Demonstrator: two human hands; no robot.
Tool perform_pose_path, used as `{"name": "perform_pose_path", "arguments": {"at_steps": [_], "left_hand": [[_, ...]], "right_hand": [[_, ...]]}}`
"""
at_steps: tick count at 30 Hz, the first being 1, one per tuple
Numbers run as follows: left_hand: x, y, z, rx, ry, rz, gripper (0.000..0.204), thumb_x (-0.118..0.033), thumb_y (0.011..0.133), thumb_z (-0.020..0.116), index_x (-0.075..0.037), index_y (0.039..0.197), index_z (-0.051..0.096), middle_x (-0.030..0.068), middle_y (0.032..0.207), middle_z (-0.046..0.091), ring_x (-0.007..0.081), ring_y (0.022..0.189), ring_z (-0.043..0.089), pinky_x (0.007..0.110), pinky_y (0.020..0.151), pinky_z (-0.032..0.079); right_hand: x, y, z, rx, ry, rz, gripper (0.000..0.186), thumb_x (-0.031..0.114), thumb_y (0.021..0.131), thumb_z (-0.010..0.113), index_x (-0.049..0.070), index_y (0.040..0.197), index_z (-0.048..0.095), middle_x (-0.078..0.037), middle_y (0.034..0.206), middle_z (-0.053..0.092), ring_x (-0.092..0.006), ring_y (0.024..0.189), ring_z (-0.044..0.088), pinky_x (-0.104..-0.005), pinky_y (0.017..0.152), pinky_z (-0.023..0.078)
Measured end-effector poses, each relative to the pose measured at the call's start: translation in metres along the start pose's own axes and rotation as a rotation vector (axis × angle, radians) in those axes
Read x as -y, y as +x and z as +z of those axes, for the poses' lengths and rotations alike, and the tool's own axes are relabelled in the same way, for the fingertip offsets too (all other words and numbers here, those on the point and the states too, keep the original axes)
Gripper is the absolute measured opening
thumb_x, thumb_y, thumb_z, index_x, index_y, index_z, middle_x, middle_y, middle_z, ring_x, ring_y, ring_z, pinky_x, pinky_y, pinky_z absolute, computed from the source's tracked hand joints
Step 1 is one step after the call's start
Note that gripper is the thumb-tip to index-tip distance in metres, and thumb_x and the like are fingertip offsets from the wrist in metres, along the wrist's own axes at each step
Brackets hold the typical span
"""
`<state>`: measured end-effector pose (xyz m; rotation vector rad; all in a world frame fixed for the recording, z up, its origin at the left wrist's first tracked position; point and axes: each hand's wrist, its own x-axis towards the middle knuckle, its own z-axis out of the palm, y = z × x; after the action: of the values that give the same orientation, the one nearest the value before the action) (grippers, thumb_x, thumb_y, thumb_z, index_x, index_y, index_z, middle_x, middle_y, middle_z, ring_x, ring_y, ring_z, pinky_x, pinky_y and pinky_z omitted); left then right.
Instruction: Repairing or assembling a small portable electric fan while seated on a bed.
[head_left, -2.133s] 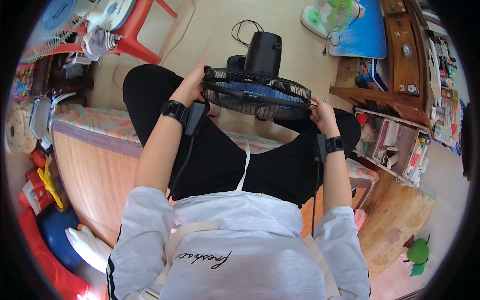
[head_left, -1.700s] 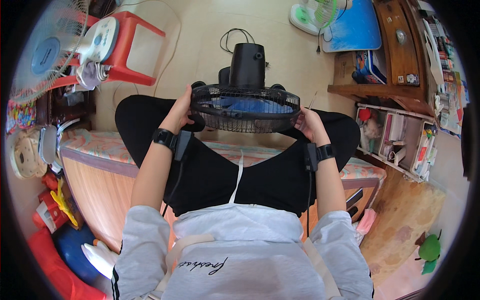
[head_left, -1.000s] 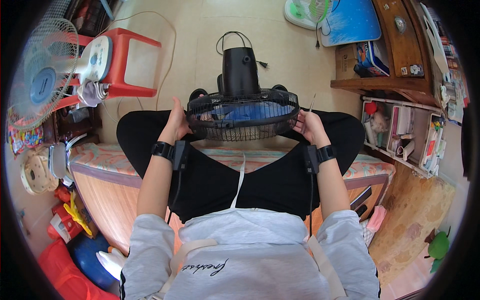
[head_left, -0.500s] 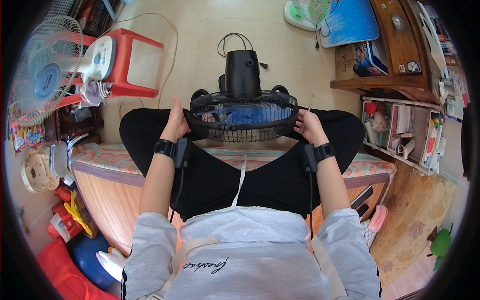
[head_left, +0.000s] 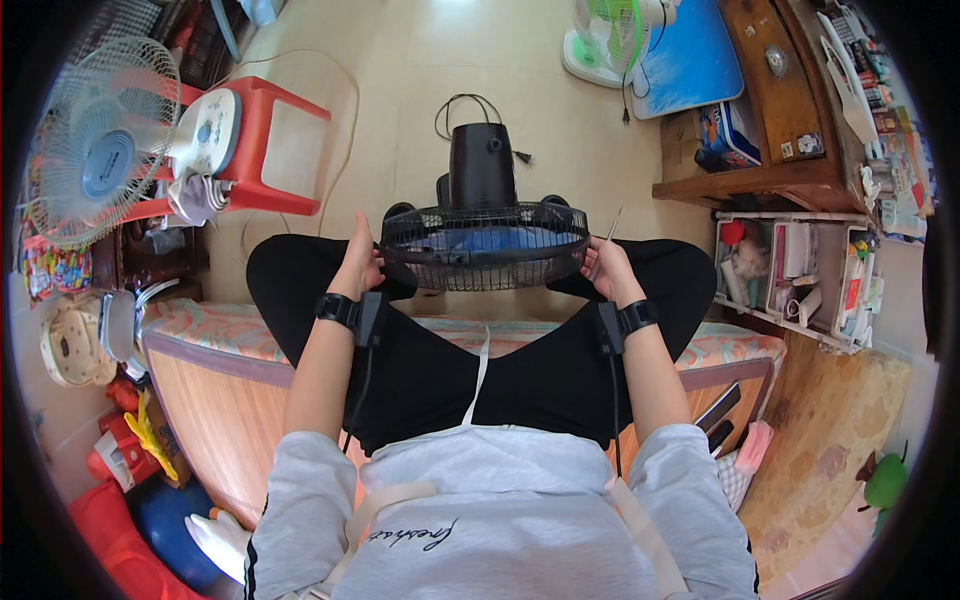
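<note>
Fan: the black fan (head_left: 485, 238) is between the left knee (head_left: 285, 262) and the right knee (head_left: 688, 272), its wire cage nearest the body and its dark housing (head_left: 483, 168) on the far side; what bears its weight is hidden.
Left grip (head_left: 362, 262): at the fan's left rim, thumb raised, fingers bent close to the edge; whether they clasp it, I cannot tell.
Right grip (head_left: 609, 270): closed around a thin tool (head_left: 615, 222) at the fan's right rim; whether any finger also presses the rim is unclear.
Tool tip: it points away from the body, just beside the fan's right end; best held turned outward, clear of the cage wires.
Steadying: the right fingers are busy with the tool, so the left palm should take more of the hold, flat along the rim.
Balance: the housing looks like the heavy end, so even pressure from both sides should stop the fan tipping away.
Cord: the loop (head_left: 452, 100) lies beyond the fan and the plug (head_left: 523, 157) just right of the housing; both are better left slack.
</note>
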<state>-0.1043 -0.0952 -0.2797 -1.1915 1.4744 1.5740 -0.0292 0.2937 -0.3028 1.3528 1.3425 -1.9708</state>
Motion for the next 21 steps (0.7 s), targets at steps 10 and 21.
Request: {"name": "perform_pose_path", "arguments": {"at_steps": [10, 21], "left_hand": [[-0.04, -0.032, -0.028, 0.123, -0.339, 0.466, 0.062, -0.038, 0.09, 0.053, -0.004, 0.136, 0.029, 0.0176, 0.14, 0.032, 0.0345, 0.128, 0.032, 0.046, 0.101, 0.031], [-0.203, -0.147, -0.227, -1.418, 0.448, 1.649, 0.046, -0.015, 0.084, 0.059, -0.001, 0.126, 0.044, 0.0169, 0.127, 0.047, 0.0307, 0.121, 0.041, 0.045, 0.1, 0.029]], "right_hand": [[-0.005, 0.009, -0.022, -0.002, 0.096, -0.084, 0.036, 0.03, 0.086, 0.059, 0.009, 0.115, 0.052, -0.006, 0.113, 0.051, -0.0246, 0.1, 0.047, -0.0384, 0.083, 0.038], [-0.006, 0.029, -0.036, 0.076, 0.143, -0.073, 0.023, 0.025, 0.089, 0.051, 0.01, 0.106, 0.056, 0.0, 0.095, 0.055, -0.0146, 0.082, 0.05, -0.0299, 0.074, 0.038]]}}
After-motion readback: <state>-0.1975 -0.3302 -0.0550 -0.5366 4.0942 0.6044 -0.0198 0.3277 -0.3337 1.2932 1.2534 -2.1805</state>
